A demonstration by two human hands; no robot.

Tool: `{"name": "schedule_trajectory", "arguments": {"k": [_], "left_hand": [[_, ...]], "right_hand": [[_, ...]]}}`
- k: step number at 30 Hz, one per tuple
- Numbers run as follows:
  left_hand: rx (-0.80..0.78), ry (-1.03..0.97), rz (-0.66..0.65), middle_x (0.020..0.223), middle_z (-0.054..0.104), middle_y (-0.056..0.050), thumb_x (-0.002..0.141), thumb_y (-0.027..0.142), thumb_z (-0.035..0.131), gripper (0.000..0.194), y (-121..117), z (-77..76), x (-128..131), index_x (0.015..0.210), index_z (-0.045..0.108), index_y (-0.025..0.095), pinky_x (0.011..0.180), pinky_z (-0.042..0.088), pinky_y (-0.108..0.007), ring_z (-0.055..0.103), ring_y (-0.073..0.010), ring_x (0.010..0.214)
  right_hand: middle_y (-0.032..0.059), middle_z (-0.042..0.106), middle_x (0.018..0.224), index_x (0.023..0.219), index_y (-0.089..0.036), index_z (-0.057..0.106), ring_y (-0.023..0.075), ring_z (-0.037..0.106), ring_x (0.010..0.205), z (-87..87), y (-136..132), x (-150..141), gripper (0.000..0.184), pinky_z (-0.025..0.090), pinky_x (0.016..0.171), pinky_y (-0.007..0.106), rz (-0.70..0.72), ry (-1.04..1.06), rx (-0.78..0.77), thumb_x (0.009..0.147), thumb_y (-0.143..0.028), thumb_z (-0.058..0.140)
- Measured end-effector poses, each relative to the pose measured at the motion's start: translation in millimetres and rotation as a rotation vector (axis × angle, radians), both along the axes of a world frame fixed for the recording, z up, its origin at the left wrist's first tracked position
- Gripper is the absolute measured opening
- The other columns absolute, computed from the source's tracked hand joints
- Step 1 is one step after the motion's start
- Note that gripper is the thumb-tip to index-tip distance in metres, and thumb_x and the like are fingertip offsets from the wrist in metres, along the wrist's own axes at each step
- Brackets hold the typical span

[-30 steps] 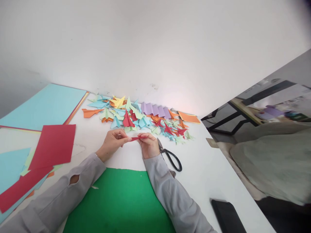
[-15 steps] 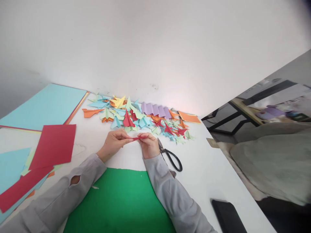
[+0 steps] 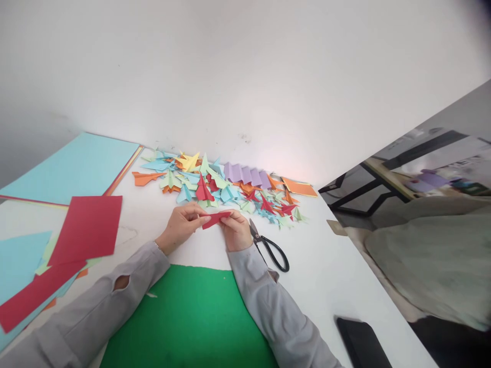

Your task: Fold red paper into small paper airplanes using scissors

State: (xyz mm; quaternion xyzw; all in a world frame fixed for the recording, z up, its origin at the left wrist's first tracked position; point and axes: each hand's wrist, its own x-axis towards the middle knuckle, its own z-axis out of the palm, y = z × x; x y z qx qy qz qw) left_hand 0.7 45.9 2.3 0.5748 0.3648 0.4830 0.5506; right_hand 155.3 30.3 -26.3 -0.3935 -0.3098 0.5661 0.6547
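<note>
Both my hands meet over the white table (image 3: 318, 276), pinching a small folded piece of red paper (image 3: 216, 219) between them. My left hand (image 3: 183, 224) grips its left end with thumb and fingers closed. My right hand (image 3: 237, 230) holds the right end, fingers curled over it. The red piece shows a flat face, tilted up toward the right. Just behind it lies a pile of folded paper planes (image 3: 215, 188) in several colours.
Black-handled scissors (image 3: 270, 247) lie right of my right hand. A green sheet (image 3: 187, 317) lies near me. Red sheets (image 3: 86, 225) and blue sheets (image 3: 72, 166) are stacked at left. A black phone (image 3: 362, 342) sits at the near right edge. A purple pleated paper (image 3: 245, 175) rests by the wall.
The red paper has turned from edge-on to showing its flat face. My hands stayed almost in place.
</note>
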Motion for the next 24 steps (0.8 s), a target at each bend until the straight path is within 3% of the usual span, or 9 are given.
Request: {"name": "schedule_trajectory", "arguments": {"k": [8, 13, 18, 24], "left_hand": [[0.060, 0.050, -0.056, 0.060, 0.052, 0.000, 0.064, 0.038, 0.074, 0.022, 0.3, -2.6, -0.4, 0.062, 0.070, 0.016, 0.040, 0.033, -0.020, 0.044, -0.0069, 0.047], [0.102, 0.101, -0.027, 0.063, 0.055, -0.001, 0.066, 0.037, 0.071, 0.021, -0.4, -3.5, 0.8, 0.066, 0.071, 0.016, 0.042, 0.034, -0.020, 0.045, -0.0076, 0.050], [0.091, 0.145, -0.029, 0.059, 0.052, 0.001, 0.069, 0.035, 0.067, 0.021, -0.1, -2.4, 1.5, 0.061, 0.066, 0.015, 0.041, 0.034, -0.019, 0.043, -0.0060, 0.046], [0.099, 0.184, -0.066, 0.069, 0.053, 0.001, 0.070, 0.033, 0.063, 0.019, -0.5, -6.5, 3.5, 0.070, 0.067, 0.014, 0.038, 0.032, -0.020, 0.040, -0.0039, 0.041]], "right_hand": [[-0.0027, 0.063, 0.056, 0.063, -0.019, 0.068, 0.0105, 0.053, 0.052, -0.5, -4.0, -2.8, 0.020, 0.041, 0.056, 0.026, 0.022, -0.243, 0.040, 0.058, -0.035, 0.078], [-0.0015, 0.065, 0.059, 0.060, -0.019, 0.068, 0.0112, 0.053, 0.054, 0.3, -3.5, -2.4, 0.023, 0.041, 0.058, 0.026, 0.078, -0.259, 0.064, 0.055, -0.038, 0.080], [-0.0035, 0.059, 0.052, 0.057, -0.019, 0.067, 0.0092, 0.048, 0.049, 1.0, -3.2, -5.2, 0.027, 0.038, 0.052, 0.025, 0.034, -0.261, 0.044, 0.056, -0.044, 0.078], [-0.0020, 0.062, 0.053, 0.055, -0.018, 0.068, 0.0106, 0.050, 0.051, 4.9, -5.0, -6.4, 0.024, 0.041, 0.054, 0.026, 0.017, -0.338, 0.059, 0.054, -0.039, 0.079]]}}
